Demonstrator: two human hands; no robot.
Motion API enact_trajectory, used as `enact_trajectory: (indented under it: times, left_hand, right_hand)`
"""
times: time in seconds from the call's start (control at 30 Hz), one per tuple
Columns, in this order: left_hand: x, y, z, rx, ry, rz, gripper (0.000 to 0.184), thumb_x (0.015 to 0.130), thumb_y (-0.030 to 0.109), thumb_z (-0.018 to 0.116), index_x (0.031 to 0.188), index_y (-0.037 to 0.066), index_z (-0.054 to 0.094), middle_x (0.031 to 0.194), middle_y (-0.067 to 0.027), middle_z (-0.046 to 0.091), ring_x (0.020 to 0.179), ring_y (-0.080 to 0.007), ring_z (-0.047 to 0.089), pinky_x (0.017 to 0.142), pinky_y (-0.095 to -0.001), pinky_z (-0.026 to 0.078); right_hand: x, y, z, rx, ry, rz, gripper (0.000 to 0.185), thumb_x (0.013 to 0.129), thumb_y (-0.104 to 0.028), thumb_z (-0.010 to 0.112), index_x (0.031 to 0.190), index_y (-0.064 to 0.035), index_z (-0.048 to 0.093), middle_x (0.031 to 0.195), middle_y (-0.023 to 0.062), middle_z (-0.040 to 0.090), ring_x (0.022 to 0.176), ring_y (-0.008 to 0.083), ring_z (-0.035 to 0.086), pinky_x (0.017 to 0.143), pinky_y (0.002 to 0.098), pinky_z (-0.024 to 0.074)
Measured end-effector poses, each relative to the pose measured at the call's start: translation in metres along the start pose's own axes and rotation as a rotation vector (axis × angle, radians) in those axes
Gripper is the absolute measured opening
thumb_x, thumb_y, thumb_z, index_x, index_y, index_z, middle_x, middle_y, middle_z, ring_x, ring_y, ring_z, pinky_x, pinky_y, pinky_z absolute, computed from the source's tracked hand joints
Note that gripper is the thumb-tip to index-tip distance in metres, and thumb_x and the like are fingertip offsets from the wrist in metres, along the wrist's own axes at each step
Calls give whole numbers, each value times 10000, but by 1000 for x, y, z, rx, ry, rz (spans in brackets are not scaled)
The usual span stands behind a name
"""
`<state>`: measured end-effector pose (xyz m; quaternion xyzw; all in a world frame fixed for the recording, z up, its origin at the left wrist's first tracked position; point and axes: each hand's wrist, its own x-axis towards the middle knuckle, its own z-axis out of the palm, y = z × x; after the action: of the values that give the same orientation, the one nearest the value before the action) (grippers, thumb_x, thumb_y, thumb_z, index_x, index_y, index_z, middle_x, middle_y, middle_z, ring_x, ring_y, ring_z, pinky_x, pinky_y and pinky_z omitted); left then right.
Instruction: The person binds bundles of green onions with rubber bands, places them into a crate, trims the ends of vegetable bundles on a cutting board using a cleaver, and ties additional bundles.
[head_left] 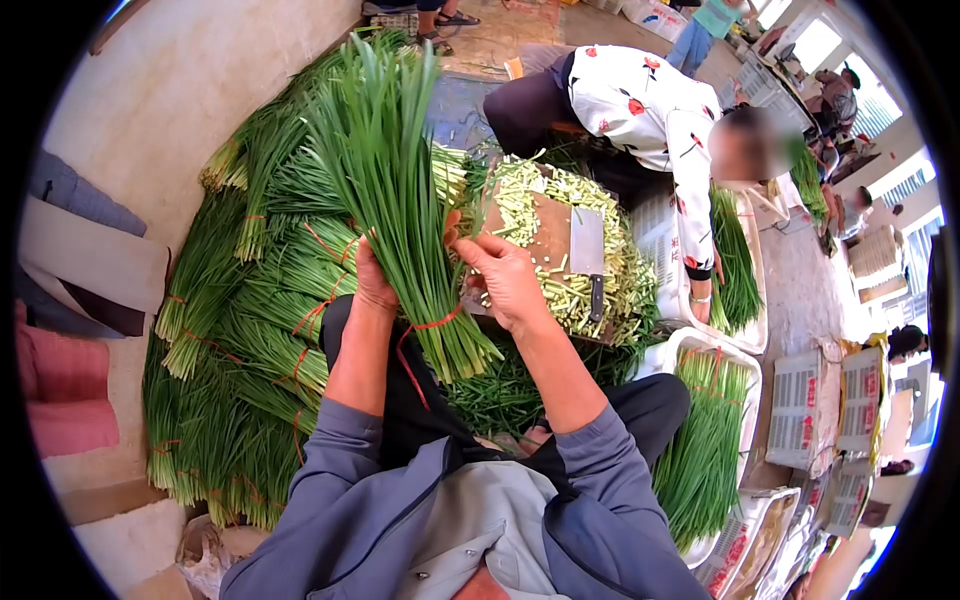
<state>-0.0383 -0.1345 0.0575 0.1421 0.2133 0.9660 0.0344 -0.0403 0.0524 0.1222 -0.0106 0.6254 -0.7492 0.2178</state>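
A large bundle of long green stalks, tied near its pale ends with a red band, stands tilted in front of me. My left hand holds the bundle from its left side, with the fingers partly hidden behind it. On the bundle's right side, my right hand has thumb and forefinger pinched together at something orange-brown I cannot make out. Behind that hand lies a wooden board covered with cut stalk ends. A cleaver with a black handle rests on the board.
Tied bundles are piled at the left. Another person in a patterned top leans over a white crate at the right. A nearer crate holds more green bundles. Stacked crates and other people are farther right.
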Motion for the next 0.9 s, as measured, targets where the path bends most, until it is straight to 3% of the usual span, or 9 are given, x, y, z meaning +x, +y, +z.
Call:
enact_trajectory:
  times: [0.2, 0.27, 0.33, 0.4, 0.5, 0.67, 0.73, 0.8, 0.9]
  left_hand:
    - [-2, 16, -27, 12, 218, 155, 969, 778, 704, 684, 1434, 10, 520, 1314, -237, 628, 1122, -400, 659, 949, -533, 571]
    - [-4, 27, -43, -154, 219, 108, 928, 798, 710, 653, 1396, 8, 547, 1294, -251, 630, 1092, -394, 666, 916, -538, 578]
    - [-2, 29, -36, -143, 163, 86, 906, 814, 723, 622, 1358, 2, 565, 1241, -261, 636, 1055, -401, 672, 887, -540, 585]
    - [1, 28, -27, -70, -64, 138, 919, 855, 746, 583, 1347, -29, 557, 1192, -229, 642, 1038, -373, 666, 886, -504, 584]
    - [-7, 17, -33, -85, -17, 97, 962, 827, 765, 595, 1363, -33, 540, 1188, -248, 629, 1016, -384, 671, 854, -500, 598]
    - [1, 12, -22, -156, -55, 16, 1000, 805, 775, 610, 1375, -43, 529, 1209, -268, 628, 1046, -406, 675, 889, -513, 589]
    - [1, 15, -32, -130, -96, 13, 1007, 806, 778, 608, 1382, -44, 524, 1217, -269, 627, 1062, -406, 672, 915, -515, 581]
    - [-2, 19, -35, -102, -113, 4, 1010, 807, 781, 604, 1381, -46, 525, 1210, -272, 629, 1061, -407, 671, 909, -515, 582]
    - [-5, 19, -25, -11, -36, 87, 970, 860, 734, 611, 1416, -49, 473, 1177, -205, 640, 968, -364, 681, 797, -466, 607]
  right_hand:
    - [-54, 11, -86, 1079, -282, -204, 149, 1006, -208, 667, 1070, -75, 690, 805, 37, 665, 695, 157, 633, 673, 293, 540]
    - [-68, 19, -114, 704, -80, -211, 116, 1004, -175, 662, 1064, -80, 689, 807, 40, 668, 668, 181, 636, 652, 316, 551]
    - [-58, 26, -139, -387, -101, 202, 195, 945, -144, 697, 1087, -11, 724, 987, 120, 737, 815, 182, 708, 726, 304, 557]
    - [-63, 34, -140, -1227, -173, -83, 286, 928, -163, 699, 1118, 51, 713, 1056, 142, 740, 884, 158, 706, 776, 281, 547]
    - [-58, 3, -78, -199, -49, -11, 360, 990, -212, 658, 1269, 15, 636, 995, 83, 704, 820, 126, 666, 703, 254, 570]
    - [-28, 2, -1, -340, -206, -342, 308, 937, -161, 732, 1184, 15, 677, 919, 53, 695, 759, 71, 620, 623, 229, 524]
    - [-27, -10, -6, -70, -243, -108, 198, 943, -107, 716, 1105, 4, 692, 820, 42, 684, 683, 82, 632, 599, 224, 541]
    - [-35, -18, -34, 80, 31, -128, 93, 957, -75, 695, 1014, -3, 706, 774, 38, 673, 615, 99, 633, 576, 232, 560]
    - [-39, -3, -70, 5, -29, -186, 107, 953, -66, 698, 1025, 12, 704, 788, 44, 675, 611, 108, 631, 580, 239, 548]
